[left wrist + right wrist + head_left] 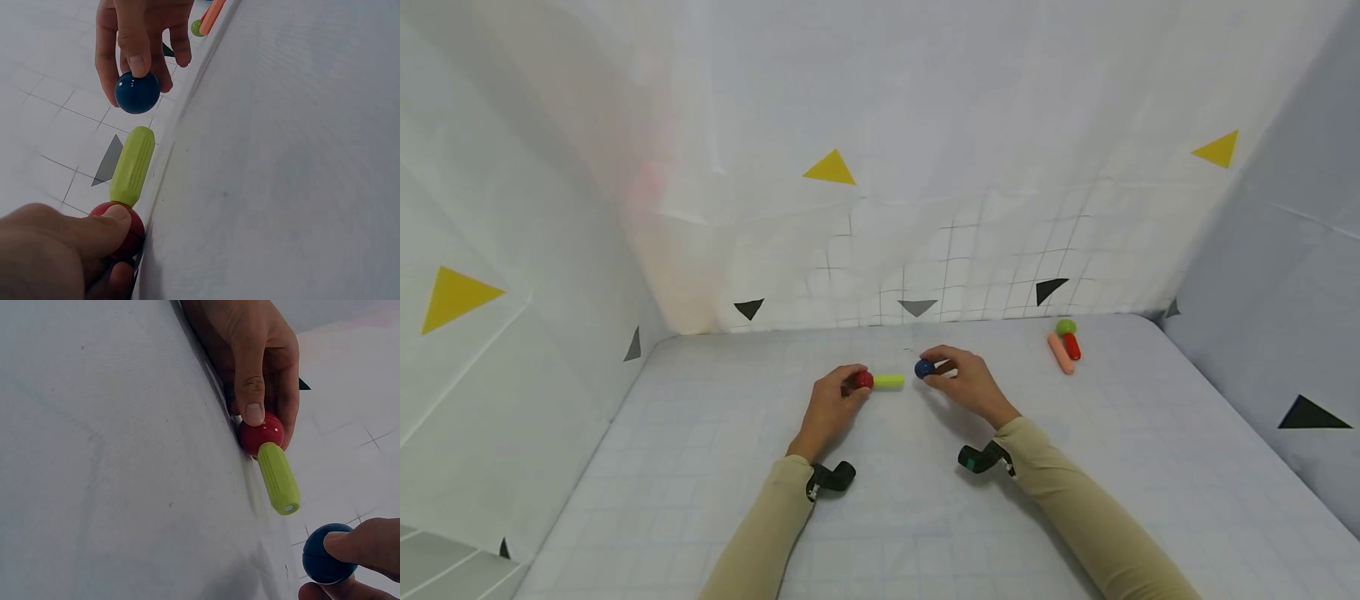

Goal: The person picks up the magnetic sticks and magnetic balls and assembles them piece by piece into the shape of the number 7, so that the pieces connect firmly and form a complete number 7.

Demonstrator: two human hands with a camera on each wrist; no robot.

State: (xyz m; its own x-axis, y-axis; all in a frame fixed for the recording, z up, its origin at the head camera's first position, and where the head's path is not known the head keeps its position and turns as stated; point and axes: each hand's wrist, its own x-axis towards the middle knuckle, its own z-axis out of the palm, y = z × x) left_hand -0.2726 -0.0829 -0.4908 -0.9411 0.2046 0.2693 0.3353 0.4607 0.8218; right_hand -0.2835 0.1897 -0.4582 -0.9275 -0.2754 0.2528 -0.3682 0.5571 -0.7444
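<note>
A red ball (pixel 865 379) is pinched between thumb and fingers of my left hand (pixel 833 406). From the ball's right side sticks out a yellow-green ridged rod (pixel 889 380); in the right wrist view a small pale hole shows in the end of this rod (pixel 284 487). My right hand (pixel 967 383) pinches a dark blue ball (pixel 924 368) between thumb and fingers. A gap separates the blue ball (pixel 137 92) from the rod's free end. The red ball (pixel 261 434) touches the rod's other end.
Toward the back right of the white table (pixel 895 517) lie an orange rod (pixel 1061 354), a red rod (pixel 1072 347) and a green ball (pixel 1066 327), close together. White sheeting with yellow and black triangles stands behind and at both sides.
</note>
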